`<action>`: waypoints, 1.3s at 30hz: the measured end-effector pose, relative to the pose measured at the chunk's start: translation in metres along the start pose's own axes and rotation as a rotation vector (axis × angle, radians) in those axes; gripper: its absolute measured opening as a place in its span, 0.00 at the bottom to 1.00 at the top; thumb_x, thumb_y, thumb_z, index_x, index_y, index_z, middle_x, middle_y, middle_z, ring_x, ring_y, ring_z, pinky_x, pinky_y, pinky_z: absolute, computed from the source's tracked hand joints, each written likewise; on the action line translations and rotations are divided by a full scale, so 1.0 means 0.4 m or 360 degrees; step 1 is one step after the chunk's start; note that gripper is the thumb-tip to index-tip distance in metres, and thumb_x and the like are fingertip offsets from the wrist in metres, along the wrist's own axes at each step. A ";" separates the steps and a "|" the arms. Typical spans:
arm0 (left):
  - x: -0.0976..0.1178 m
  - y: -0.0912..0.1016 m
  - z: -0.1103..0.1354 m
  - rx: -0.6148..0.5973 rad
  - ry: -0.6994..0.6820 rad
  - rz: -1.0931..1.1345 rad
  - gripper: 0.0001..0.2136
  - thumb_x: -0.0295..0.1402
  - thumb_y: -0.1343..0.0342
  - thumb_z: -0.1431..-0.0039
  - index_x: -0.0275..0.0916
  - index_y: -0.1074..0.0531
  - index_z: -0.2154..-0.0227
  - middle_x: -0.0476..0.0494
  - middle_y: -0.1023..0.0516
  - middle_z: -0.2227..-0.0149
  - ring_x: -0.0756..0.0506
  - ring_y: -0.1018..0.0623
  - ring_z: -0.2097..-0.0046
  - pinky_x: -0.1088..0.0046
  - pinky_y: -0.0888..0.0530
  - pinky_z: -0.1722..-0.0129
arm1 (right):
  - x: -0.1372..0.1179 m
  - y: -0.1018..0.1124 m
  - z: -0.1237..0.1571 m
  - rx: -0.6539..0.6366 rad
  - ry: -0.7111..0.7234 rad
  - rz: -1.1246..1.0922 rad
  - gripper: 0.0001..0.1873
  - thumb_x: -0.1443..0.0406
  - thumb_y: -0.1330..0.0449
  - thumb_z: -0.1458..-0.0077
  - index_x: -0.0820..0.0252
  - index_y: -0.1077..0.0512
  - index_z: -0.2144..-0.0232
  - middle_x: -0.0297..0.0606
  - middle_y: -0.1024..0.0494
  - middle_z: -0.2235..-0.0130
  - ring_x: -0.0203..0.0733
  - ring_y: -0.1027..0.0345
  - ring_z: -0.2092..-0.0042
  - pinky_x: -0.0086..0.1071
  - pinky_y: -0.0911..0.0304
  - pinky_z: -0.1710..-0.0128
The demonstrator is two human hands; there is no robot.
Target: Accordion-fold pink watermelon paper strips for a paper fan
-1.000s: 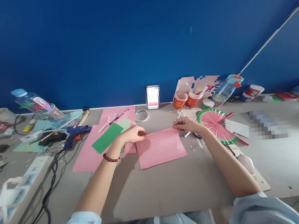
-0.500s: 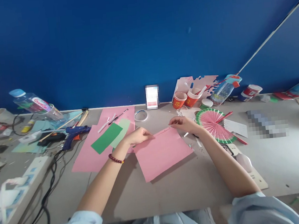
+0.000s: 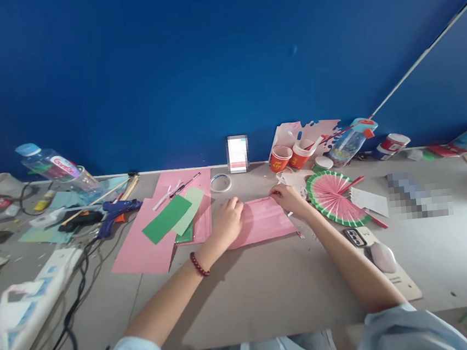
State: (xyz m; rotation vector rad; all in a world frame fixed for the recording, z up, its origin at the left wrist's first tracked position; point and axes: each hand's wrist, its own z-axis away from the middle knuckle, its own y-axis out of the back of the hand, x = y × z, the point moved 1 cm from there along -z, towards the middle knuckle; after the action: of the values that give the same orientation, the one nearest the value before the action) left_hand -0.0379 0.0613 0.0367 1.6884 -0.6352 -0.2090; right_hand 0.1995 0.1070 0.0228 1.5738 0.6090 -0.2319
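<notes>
A pink sheet of paper (image 3: 265, 224) lies in front of me, tilted away, with a narrow fold along its far edge. My left hand (image 3: 230, 219) is closed at the sheet's far left corner, its fingertips on the folded edge. At the far right corner my right hand (image 3: 283, 196) pinches the same edge between thumb and fingers. Left of the sheet, a green paper strip (image 3: 167, 219) and a pale green one (image 3: 189, 209) overlap on larger pink paper (image 3: 135, 247). A pleated watermelon-coloured paper fan (image 3: 335, 198) is to the right of my right hand.
A tape roll (image 3: 221, 183) lies behind the sheet. Red paper cups (image 3: 280, 158) and a tilted bottle (image 3: 348, 144) stand at the back right. On the left are a blue glue gun (image 3: 115, 214), another bottle (image 3: 61, 164) and a power strip (image 3: 35, 304). A mouse (image 3: 383, 258) sits at right.
The pink sheet has turned straighter and its near edge has moved away from me. My left hand has shifted right and curled more; my right hand has moved slightly right.
</notes>
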 end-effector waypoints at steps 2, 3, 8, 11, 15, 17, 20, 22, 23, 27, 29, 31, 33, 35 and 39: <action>0.026 -0.024 0.011 0.0004 -0.0048 -0.0120 0.13 0.31 0.54 0.37 0.34 0.31 0.53 0.35 0.28 0.54 0.38 0.29 0.53 0.60 0.32 0.56 | 0.001 -0.006 0.000 0.0039 0.0003 0.0061 0.11 0.73 0.48 0.50 0.62 0.26 0.70 0.40 0.24 0.67 0.41 0.32 0.64 0.32 0.39 0.61; 0.033 -0.034 0.016 0.0014 -0.0062 -0.0154 0.15 0.33 0.54 0.37 0.33 0.33 0.51 0.33 0.29 0.52 0.37 0.30 0.52 0.59 0.32 0.55 | -0.001 -0.009 0.002 0.0057 0.0002 0.0094 0.11 0.73 0.48 0.49 0.62 0.26 0.70 0.41 0.25 0.66 0.42 0.33 0.62 0.32 0.39 0.60; 0.040 -0.056 0.026 0.0039 -0.0033 -0.0207 0.19 0.35 0.53 0.38 0.30 0.35 0.48 0.30 0.31 0.49 0.35 0.32 0.48 0.57 0.36 0.50 | -0.069 -0.022 0.024 0.0118 0.0130 0.0391 0.15 0.74 0.49 0.47 0.61 0.25 0.62 0.47 0.28 0.55 0.50 0.38 0.53 0.39 0.42 0.53; 0.044 -0.057 0.027 0.0034 -0.0019 -0.0270 0.19 0.34 0.56 0.38 0.30 0.35 0.47 0.28 0.32 0.47 0.34 0.33 0.47 0.54 0.37 0.48 | -0.135 -0.043 0.049 0.0061 0.0283 0.0670 0.19 0.73 0.51 0.45 0.60 0.28 0.55 0.48 0.30 0.51 0.51 0.39 0.52 0.41 0.42 0.52; 0.050 -0.059 0.028 0.0059 -0.0047 -0.0310 0.19 0.32 0.59 0.37 0.31 0.36 0.47 0.30 0.31 0.48 0.35 0.33 0.48 0.55 0.38 0.48 | -0.189 -0.082 0.081 0.0007 0.0416 0.0707 0.21 0.69 0.51 0.41 0.60 0.35 0.46 0.48 0.31 0.49 0.51 0.41 0.49 0.40 0.43 0.51; 0.050 -0.060 0.029 0.0077 -0.0040 -0.0282 0.19 0.32 0.60 0.37 0.31 0.36 0.46 0.30 0.31 0.49 0.36 0.32 0.49 0.55 0.38 0.48 | -0.196 -0.099 0.090 0.0005 0.0406 0.0719 0.21 0.68 0.52 0.40 0.61 0.36 0.45 0.49 0.31 0.50 0.51 0.40 0.50 0.40 0.44 0.50; 0.048 -0.060 0.029 0.0069 -0.0009 -0.0249 0.20 0.33 0.60 0.37 0.32 0.37 0.45 0.32 0.30 0.50 0.36 0.32 0.50 0.54 0.38 0.49 | -0.195 -0.113 0.096 0.0028 0.0371 0.0745 0.21 0.67 0.52 0.40 0.61 0.36 0.45 0.49 0.30 0.50 0.52 0.40 0.50 0.42 0.45 0.48; 0.048 -0.059 0.030 0.0056 0.0007 -0.0259 0.19 0.33 0.60 0.37 0.34 0.36 0.46 0.32 0.30 0.50 0.36 0.33 0.50 0.53 0.38 0.49 | -0.194 -0.117 0.096 0.0048 0.0364 0.0757 0.21 0.67 0.51 0.40 0.62 0.36 0.45 0.50 0.31 0.49 0.53 0.41 0.49 0.43 0.47 0.47; 0.048 -0.059 0.030 0.0050 0.0014 -0.0266 0.19 0.33 0.60 0.37 0.35 0.36 0.46 0.32 0.30 0.49 0.36 0.33 0.50 0.52 0.38 0.49 | -0.193 -0.117 0.096 0.0052 0.0364 0.0761 0.22 0.67 0.51 0.41 0.62 0.36 0.45 0.50 0.31 0.48 0.53 0.41 0.49 0.44 0.47 0.46; 0.048 -0.063 0.031 0.0029 0.0017 -0.0272 0.20 0.33 0.60 0.37 0.35 0.36 0.45 0.32 0.32 0.47 0.35 0.34 0.48 0.51 0.39 0.48 | -0.193 -0.110 0.092 0.0033 0.0375 0.0761 0.21 0.66 0.51 0.41 0.62 0.35 0.45 0.50 0.31 0.50 0.53 0.41 0.50 0.44 0.49 0.46; 0.048 -0.065 0.031 0.0023 0.0012 -0.0283 0.20 0.33 0.60 0.37 0.35 0.36 0.44 0.32 0.32 0.46 0.35 0.34 0.47 0.50 0.39 0.47 | -0.192 -0.105 0.091 0.0012 0.0383 0.0766 0.21 0.66 0.51 0.41 0.62 0.34 0.46 0.50 0.30 0.52 0.53 0.41 0.51 0.45 0.49 0.46; 0.048 -0.066 0.031 0.0026 0.0013 -0.0299 0.20 0.33 0.60 0.37 0.35 0.36 0.44 0.32 0.32 0.46 0.35 0.34 0.47 0.49 0.40 0.46 | -0.191 -0.102 0.091 0.0001 0.0384 0.0775 0.21 0.65 0.50 0.41 0.60 0.34 0.46 0.49 0.30 0.53 0.53 0.41 0.52 0.46 0.49 0.48; 0.047 -0.067 0.032 0.0041 0.0016 -0.0311 0.20 0.33 0.60 0.37 0.36 0.36 0.44 0.33 0.32 0.46 0.35 0.34 0.47 0.48 0.42 0.45 | -0.189 -0.101 0.091 0.0002 0.0377 0.0775 0.20 0.64 0.51 0.41 0.58 0.34 0.46 0.48 0.30 0.52 0.53 0.42 0.52 0.46 0.48 0.49; 0.047 -0.068 0.033 0.0050 0.0015 -0.0317 0.20 0.33 0.60 0.37 0.36 0.37 0.43 0.33 0.32 0.45 0.35 0.34 0.47 0.48 0.42 0.44 | -0.185 -0.102 0.091 0.0002 0.0381 0.0762 0.21 0.64 0.51 0.41 0.59 0.35 0.46 0.49 0.30 0.52 0.53 0.42 0.52 0.45 0.48 0.50; 0.046 -0.071 0.036 0.0049 0.0007 -0.0316 0.21 0.32 0.60 0.37 0.34 0.38 0.42 0.32 0.34 0.44 0.35 0.35 0.45 0.50 0.38 0.47 | -0.175 -0.104 0.091 -0.0009 0.0418 0.0726 0.22 0.63 0.51 0.41 0.60 0.36 0.45 0.49 0.30 0.51 0.53 0.43 0.50 0.45 0.48 0.49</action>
State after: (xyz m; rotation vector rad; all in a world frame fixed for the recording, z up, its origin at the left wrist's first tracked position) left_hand -0.0210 0.0420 0.0101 1.7819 -0.4691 -0.3383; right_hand 0.1275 0.0542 0.0176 1.7048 0.4328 0.3227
